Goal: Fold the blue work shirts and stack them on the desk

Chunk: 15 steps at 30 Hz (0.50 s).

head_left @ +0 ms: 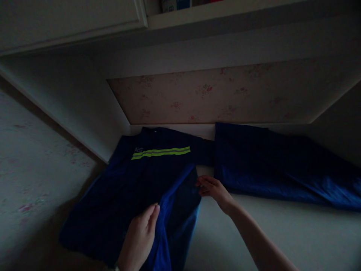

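A dark blue work jacket (121, 188) lies spread out on a pale surface, with a yellow-green and grey reflective stripe (169, 151) across its chest. My left hand (139, 235) is closed, thumb and fingers pinching the front of the jacket near its loose edge. To the right of that edge a duller blue layer of the cloth shows. My right hand (214, 190) is beside the jacket's right edge, its fingers loosely bent and a little apart, tips close to the cloth. Whether they touch it is hard to see.
Folded dark blue trousers, or a similar garment (262, 165), lie at the right against the back. A white cabinet (70, 22) and shelf edge (225, 15) overhang the surface (254, 233). Flowered wallpaper (208, 94) covers the back wall. The light is dim.
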Available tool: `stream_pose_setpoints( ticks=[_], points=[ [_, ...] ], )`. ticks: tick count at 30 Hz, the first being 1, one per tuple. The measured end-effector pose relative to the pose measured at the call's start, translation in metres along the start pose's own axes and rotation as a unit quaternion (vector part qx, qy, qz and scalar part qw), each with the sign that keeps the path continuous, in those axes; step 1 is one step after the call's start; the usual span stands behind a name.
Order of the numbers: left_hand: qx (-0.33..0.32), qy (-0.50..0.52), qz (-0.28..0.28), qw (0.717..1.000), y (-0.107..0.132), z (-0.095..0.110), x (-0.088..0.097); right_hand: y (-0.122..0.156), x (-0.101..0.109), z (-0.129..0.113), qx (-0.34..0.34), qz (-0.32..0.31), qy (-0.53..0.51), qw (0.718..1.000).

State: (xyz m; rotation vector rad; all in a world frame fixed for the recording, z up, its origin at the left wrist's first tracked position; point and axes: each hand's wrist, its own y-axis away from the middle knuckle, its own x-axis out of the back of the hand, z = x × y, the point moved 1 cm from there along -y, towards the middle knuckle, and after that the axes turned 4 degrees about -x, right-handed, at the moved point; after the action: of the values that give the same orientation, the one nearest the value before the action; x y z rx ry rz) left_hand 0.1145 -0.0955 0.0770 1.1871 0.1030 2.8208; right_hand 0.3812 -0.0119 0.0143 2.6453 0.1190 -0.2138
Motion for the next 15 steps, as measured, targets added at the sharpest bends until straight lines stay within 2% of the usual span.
stream_pose_setpoints(
  ticks=[2,4,6,8,10,12,15],
  points=[
    [0.025,0.07,0.03,0.997,-0.001,-0.001,0.017,-0.01,-0.007,-0.004,-0.028,-0.004,-0.043,0.999],
    [0.051,0.136,0.03,0.989,0.0,0.002,0.025,-0.026,-0.015,-0.009,-0.036,0.001,-0.11,0.993],
    [0.068,0.195,-0.004,0.978,0.006,0.007,0.027,-0.047,-0.021,-0.016,-0.001,0.047,-0.171,0.984],
    [0.075,0.242,-0.044,0.966,0.014,0.012,0.028,-0.068,-0.025,-0.026,0.066,0.114,-0.172,0.976],
    [0.076,0.272,-0.067,0.957,0.023,0.016,0.029,-0.087,-0.027,-0.041,0.133,0.15,-0.095,0.975],
    [0.07,0.291,-0.084,0.95,0.033,0.024,0.032,-0.097,-0.026,-0.062,0.191,0.167,0.026,0.967],
    [0.033,0.305,-0.132,0.943,0.042,0.048,0.033,-0.095,-0.019,-0.105,0.287,0.196,0.162,0.924]
  ],
)
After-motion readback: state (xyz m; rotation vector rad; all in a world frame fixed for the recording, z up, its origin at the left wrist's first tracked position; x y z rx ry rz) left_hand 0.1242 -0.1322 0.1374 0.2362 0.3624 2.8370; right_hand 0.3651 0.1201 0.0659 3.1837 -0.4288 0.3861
